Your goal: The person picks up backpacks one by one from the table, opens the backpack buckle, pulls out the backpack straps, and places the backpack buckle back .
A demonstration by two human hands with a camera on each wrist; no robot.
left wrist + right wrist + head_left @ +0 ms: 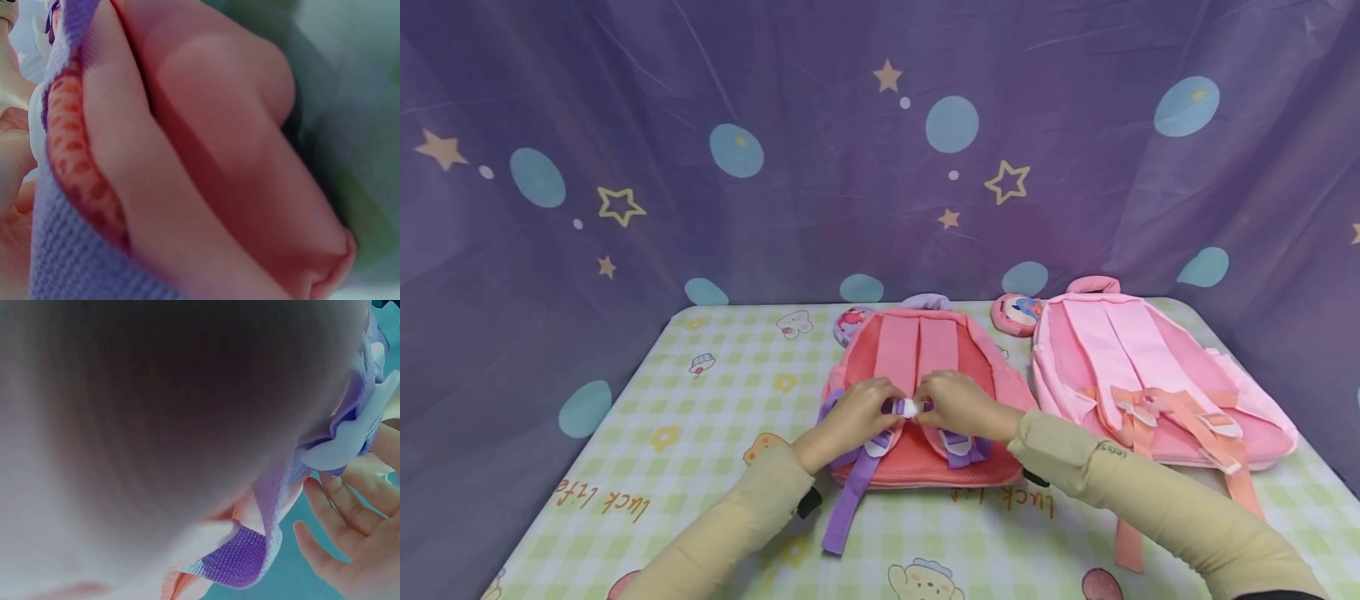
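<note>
A coral pink backpack [857,367] lies with its shoulder straps facing up. Above its middle is a white buckle [911,408] on short purple straps. My left hand [853,417] pinches the buckle's left side between thumb and fingers, and my right hand [966,406] pinches the right side. Purple webbing [847,506] hangs from the left strap adjuster onto the cloth. In the left wrist view, purple webbing [81,250] and pink fabric [219,125] fill most of the picture. The right wrist view shows a white plastic piece [344,447] and fingers of a hand [356,531].
A light pink backpack [1157,358] with orange straps lies to the right. Two small round pouches, one purple [852,323] and one pink [1015,315], sit behind the backpacks. A checked cloth [700,433] covers the table, and a purple curtain [820,225] hangs behind.
</note>
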